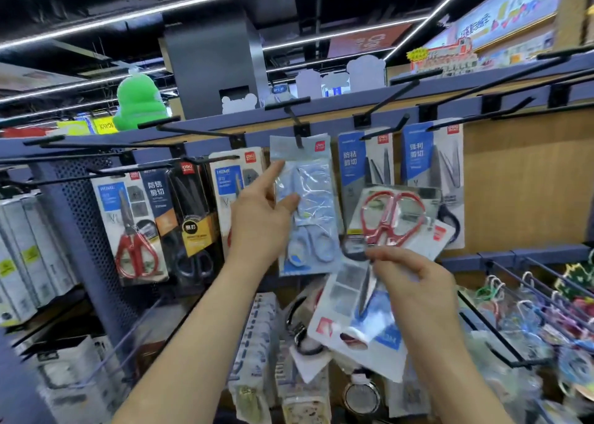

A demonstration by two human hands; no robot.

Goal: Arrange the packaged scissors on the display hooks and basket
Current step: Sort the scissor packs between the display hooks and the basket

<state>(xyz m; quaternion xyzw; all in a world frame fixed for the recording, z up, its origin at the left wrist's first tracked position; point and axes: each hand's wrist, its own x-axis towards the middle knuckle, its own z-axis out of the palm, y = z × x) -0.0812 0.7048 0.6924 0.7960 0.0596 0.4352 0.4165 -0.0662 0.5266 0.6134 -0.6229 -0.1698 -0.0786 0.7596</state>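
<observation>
A pale blue scissors pack [316, 179] hangs on a black hook [297, 124] at the middle of the rail. My left hand [262, 217] touches its left edge with forefinger and thumb stretched out. My right hand [414, 282] pinches a pack of red-handled scissors [390, 217] turned upside down, handles up, just below and right of the blue pack. More scissors packs hang left [135, 224] and right [430, 166] on neighbouring hooks.
Several bare black hooks [398, 97] stick out of the blue top rail toward me. A wire basket [501, 333] with colourful small packs sits at lower right. Stacked packets [257, 343] and boxes fill the shelf below.
</observation>
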